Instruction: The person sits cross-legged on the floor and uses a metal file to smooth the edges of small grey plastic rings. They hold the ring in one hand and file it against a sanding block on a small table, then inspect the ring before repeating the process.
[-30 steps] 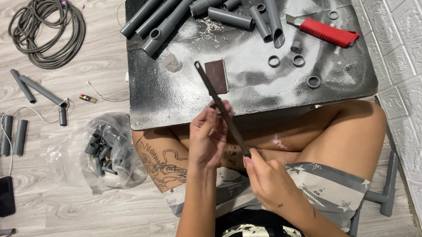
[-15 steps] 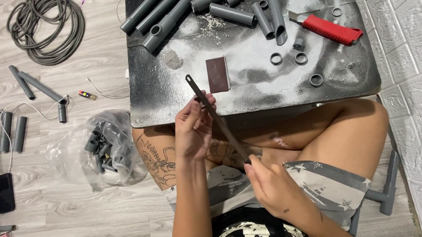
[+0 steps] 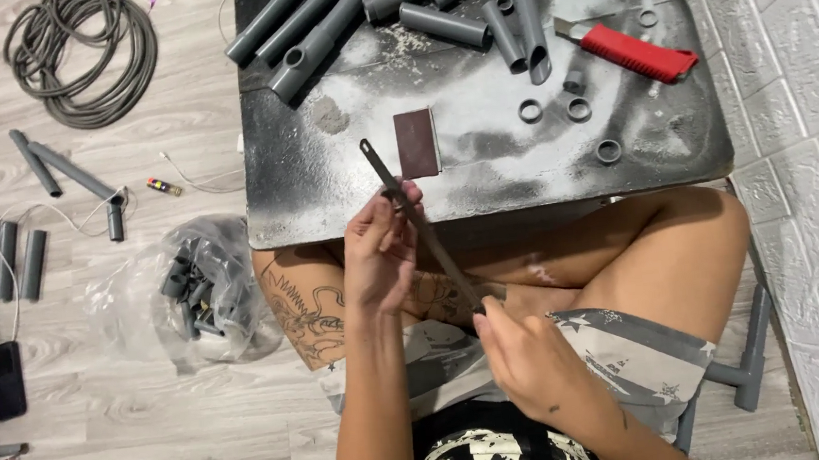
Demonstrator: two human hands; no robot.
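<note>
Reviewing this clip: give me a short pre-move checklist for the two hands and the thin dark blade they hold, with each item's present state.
1. Left hand grips the blade near its upper part: ok.
2. Right hand holds the blade's lower end: ok.
3. Blade clear of the table surface, held above its near edge: ok.
4. Fingers clear of the blade's edge: cannot tell, the left fingers wrap round it.
5. Dark rectangular pad lies flat on the table just beyond the blade tip, not touching it: ok.
6. Red-handled cutter lies apart from both hands: ok.
</note>
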